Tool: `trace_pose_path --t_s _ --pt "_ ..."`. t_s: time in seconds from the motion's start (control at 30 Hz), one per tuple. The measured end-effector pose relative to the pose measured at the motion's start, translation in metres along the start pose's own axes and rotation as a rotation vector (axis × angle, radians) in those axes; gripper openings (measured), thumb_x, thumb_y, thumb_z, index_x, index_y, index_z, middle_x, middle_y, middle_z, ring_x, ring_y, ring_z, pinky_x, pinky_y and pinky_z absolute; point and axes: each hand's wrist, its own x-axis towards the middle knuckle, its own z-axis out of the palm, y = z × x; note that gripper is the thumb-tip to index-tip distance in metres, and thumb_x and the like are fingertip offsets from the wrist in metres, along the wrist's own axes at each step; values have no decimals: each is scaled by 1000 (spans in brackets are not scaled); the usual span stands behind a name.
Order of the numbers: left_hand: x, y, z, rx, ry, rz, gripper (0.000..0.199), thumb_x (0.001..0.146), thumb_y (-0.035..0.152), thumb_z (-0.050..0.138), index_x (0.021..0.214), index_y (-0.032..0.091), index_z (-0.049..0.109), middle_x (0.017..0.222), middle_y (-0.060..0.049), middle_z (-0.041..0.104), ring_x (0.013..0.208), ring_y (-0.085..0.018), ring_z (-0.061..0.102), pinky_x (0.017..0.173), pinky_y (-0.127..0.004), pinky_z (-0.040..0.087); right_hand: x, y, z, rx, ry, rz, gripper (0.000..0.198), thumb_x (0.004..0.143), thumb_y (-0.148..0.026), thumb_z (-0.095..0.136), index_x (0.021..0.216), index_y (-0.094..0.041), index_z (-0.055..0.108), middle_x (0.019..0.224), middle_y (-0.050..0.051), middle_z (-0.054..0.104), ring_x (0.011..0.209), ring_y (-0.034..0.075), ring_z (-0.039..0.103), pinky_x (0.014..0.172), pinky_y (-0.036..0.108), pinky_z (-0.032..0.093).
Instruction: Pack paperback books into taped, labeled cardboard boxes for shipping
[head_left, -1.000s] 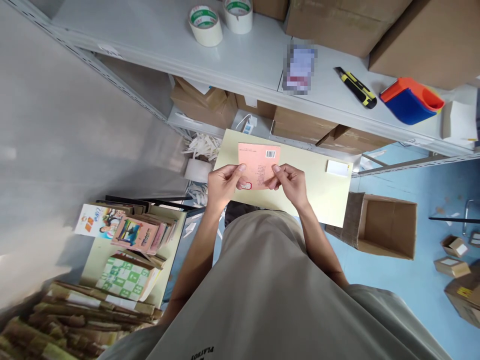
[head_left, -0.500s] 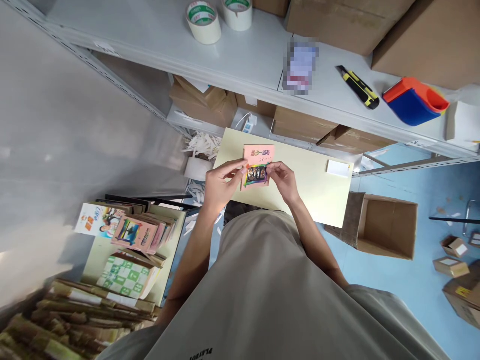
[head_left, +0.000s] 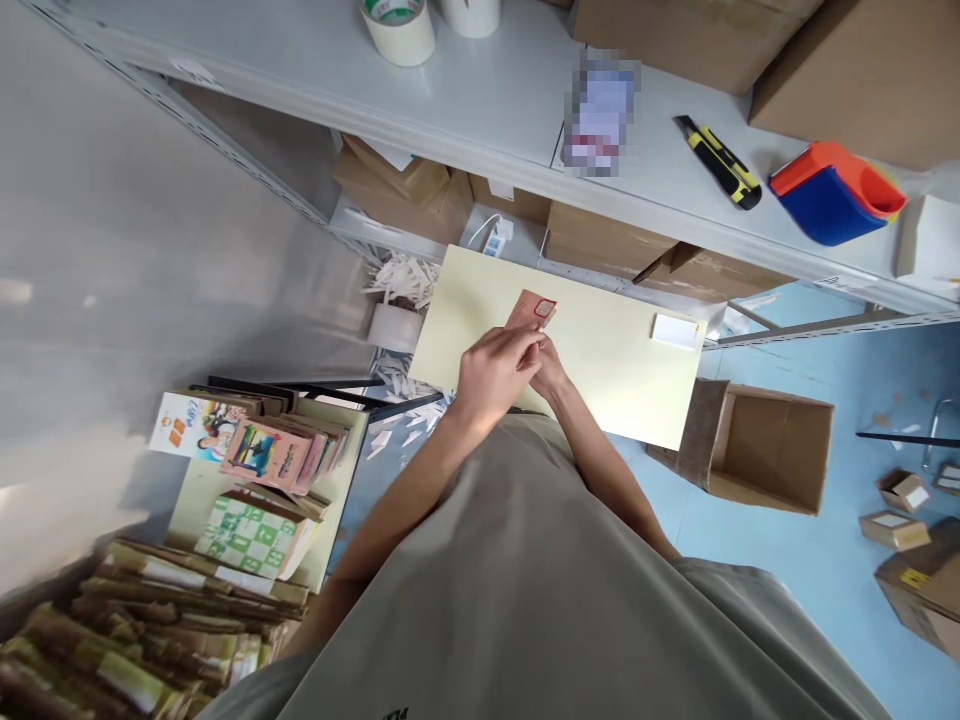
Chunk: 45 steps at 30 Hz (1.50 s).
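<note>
Both bare hands meet over a pale yellow rectangular tabletop [head_left: 622, 370]. The thin pink paper booklet [head_left: 527, 307], marked near its far right corner by a red-outlined white label, projects from the far side of the joined hands, slightly tilted; its near part is hidden. The left hand [head_left: 489, 375] lies across the right hand [head_left: 550, 372], touching it, with its fingers curled inward. The right hand's fingers are largely covered. The booklet is held at this junction, but which fingertips grip it cannot be told.

To the right on the same tabletop lies a small white rectangular block [head_left: 675, 331]. Beyond, a grey metal shelf [head_left: 487, 105] carries two rolls of whitish tape [head_left: 405, 42], a yellow-and-black utility knife [head_left: 720, 165] and, just beside the knife, a red-and-blue plastic holder [head_left: 836, 195]. At lower left, a stack of pink-covered books [head_left: 270, 455] lies near a green-and-white checkered book [head_left: 247, 535]. An open brown cardboard box [head_left: 772, 440] stands right of the tabletop, on the blue floor [head_left: 787, 560].
</note>
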Motion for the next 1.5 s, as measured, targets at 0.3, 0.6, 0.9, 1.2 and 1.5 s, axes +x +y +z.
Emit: trace_pose_path --t_s 0.3,0.6,0.9,1.2,1.5 --pt "8 -77 -20 -678 266 -410 60 92 66 88 133 22 83 129 -14 88 128 -31 83 114 -46 67 -14 -51 -10 114 283 -17 47 93 -69 88 114 -27 81 111 7 88 102 24 83 101 42 69" --pt "-19 -116 6 -971 280 -626 61 112 74 58 153 30 70 157 -17 75 144 -36 75 110 -56 67 -45 -51 70 -488 -196 -335 34 120 -37 57 136 -34 87 135 11 84 128 32 79 120 48 66" --pt "-10 -197 -2 -619 332 -671 49 89 37 81 136 22 83 127 -10 87 114 -24 83 100 -34 66 29 11 48 -430 193 34 25 112 -47 68 118 -27 81 114 9 85 102 24 83 101 39 68" --pt "59 -292 23 -451 85 -575 36 89 12 64 120 18 83 130 -16 84 126 -33 80 116 -45 61 129 94 60 -565 232 486 24 104 -21 65 120 -16 81 125 18 89 104 26 86 103 39 64" --pt "49 -387 15 -551 203 -804 48 93 24 76 141 16 77 153 -23 76 149 -40 69 130 -55 52 164 112 105 -763 349 328 27 104 -26 67 128 -19 78 132 18 78 93 22 78 97 39 64"
